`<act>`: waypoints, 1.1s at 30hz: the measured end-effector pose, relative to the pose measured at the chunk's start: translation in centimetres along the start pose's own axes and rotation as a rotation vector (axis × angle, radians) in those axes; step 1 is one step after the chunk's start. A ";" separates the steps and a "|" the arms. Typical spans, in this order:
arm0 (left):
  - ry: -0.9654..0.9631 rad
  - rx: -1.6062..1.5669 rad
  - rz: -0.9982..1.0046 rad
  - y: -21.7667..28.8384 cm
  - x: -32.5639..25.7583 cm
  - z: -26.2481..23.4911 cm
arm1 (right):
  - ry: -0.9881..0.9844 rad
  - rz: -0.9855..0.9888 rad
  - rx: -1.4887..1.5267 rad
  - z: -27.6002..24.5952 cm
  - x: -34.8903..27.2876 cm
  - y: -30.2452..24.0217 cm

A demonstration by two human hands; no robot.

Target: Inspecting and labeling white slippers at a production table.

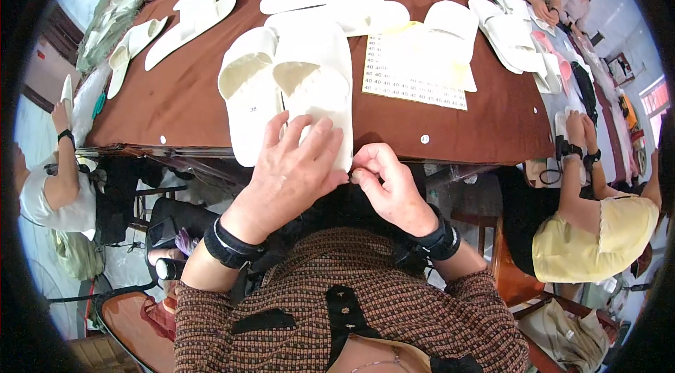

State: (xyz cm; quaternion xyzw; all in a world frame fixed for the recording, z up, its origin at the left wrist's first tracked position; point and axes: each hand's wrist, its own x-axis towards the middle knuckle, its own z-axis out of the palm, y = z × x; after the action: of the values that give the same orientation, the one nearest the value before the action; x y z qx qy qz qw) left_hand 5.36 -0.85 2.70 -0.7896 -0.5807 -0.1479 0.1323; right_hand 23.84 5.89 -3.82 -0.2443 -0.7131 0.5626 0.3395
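Before me at the table's front edge lies a pair of white open-toed slippers, straps away from me. My left hand (301, 155) rests with fingers spread over the heel end, mostly on the right slipper (316, 60). The left slipper (249, 130) lies beside it with a small printed mark on its footbed. My right hand (390, 183) is closed in a pinch at the right slipper's heel edge; what its fingertips hold, if anything, is too small to make out. To the right lies a sheet of printed stickers (415, 88), partly under another white slipper (452, 28).
More white slippers (351, 0) lie toward the back of the brown-covered table (506, 116), with others at left (190, 25) and right (510, 39). Round stickers (424, 139) dot the front edge. Co-workers sit at left (56, 194) and right (590, 236); others are farther right.
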 end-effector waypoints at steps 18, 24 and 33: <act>0.013 -0.089 0.007 -0.6 0.1 0.4 | 0.043 0.066 0.142 1.1 0.6 0.5; 0.086 -0.268 -0.041 -1.6 -1.0 0.5 | 0.016 0.101 0.255 1.2 0.6 0.3; 0.488 -0.353 -0.531 -4.6 -5.1 0.5 | -0.025 0.081 0.228 0.1 0.3 0.7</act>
State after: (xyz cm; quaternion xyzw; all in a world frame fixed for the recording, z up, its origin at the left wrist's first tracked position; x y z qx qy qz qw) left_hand -0.41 -3.85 0.42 -0.5645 -0.6816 -0.4576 0.0858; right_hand 23.52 6.23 -4.49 -0.2257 -0.6381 0.6565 0.3331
